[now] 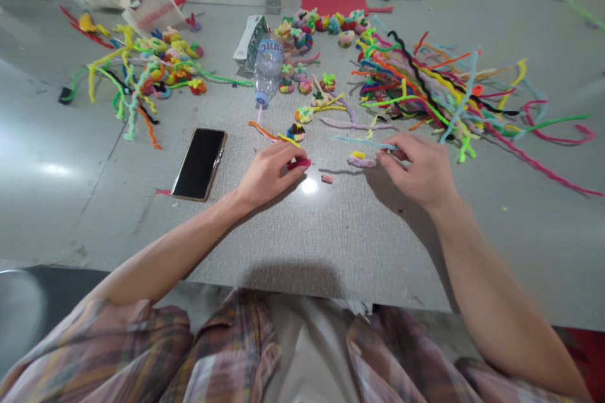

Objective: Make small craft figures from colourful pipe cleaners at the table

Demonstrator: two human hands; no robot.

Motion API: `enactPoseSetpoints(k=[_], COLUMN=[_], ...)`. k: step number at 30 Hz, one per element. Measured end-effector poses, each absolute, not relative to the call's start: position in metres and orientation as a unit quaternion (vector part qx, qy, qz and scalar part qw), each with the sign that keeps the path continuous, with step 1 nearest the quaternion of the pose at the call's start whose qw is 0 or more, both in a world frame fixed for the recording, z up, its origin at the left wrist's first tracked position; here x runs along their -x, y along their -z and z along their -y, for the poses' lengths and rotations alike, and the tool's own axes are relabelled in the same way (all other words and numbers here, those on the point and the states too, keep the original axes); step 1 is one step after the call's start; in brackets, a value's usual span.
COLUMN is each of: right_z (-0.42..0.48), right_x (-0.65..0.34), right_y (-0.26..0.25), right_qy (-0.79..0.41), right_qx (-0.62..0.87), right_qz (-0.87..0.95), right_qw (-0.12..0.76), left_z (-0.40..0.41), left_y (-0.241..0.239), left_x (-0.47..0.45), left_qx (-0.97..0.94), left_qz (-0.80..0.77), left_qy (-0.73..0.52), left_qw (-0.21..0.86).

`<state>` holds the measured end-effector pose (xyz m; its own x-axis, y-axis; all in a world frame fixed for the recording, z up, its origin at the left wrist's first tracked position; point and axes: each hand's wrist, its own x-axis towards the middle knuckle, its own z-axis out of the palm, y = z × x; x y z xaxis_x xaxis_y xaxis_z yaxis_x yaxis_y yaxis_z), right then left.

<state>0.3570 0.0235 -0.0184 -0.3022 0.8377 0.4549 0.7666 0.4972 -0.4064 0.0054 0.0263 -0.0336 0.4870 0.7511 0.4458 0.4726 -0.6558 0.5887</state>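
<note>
My left hand (pixel 269 173) rests low over the table, its thumb and fingers closed on a magenta pipe cleaner piece (pixel 305 164). Part of that piece is hidden by the fingers. On the right, my right hand (pixel 420 170) pinches one end of a light blue pipe cleaner (pixel 357 140), which stretches leftward. Close to the right fingertips lie a lilac coiled piece (pixel 362 163) and a small yellow piece (pixel 358 155). A short pink piece (pixel 326 179) sits between the hands. Beyond my left hand is a small blue, black and yellow twisted figure (pixel 296 133).
A phone (pixel 199 164) lies left of my left hand. A plastic bottle (pixel 268 72) lies behind it, near a carton (pixel 250 41). A large bundle of pipe cleaners (pixel 435 91) spreads at right. Twisted pieces (pixel 161 56) and a clear cup (pixel 155 9) are at left.
</note>
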Motion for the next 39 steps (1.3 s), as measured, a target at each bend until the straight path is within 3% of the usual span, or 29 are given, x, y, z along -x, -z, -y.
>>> enactPoseSetpoints(k=[25,39], right_z=[-0.03,-0.028], right_x=[-0.365,-0.359], right_y=[0.027,0.03], right_qy=[-0.107,-0.075], right_qx=[0.466,0.521], right_qz=[0.85,0.785], right_qw=[0.223,0.326], left_z=[-0.027,-0.03], left_y=[0.036,0.04], left_x=[-0.005,-0.005], left_qx=[-0.84,-0.862], left_qz=[-0.385,-0.388], left_qy=[-0.331,-0.29], left_qw=[0.192,0.148])
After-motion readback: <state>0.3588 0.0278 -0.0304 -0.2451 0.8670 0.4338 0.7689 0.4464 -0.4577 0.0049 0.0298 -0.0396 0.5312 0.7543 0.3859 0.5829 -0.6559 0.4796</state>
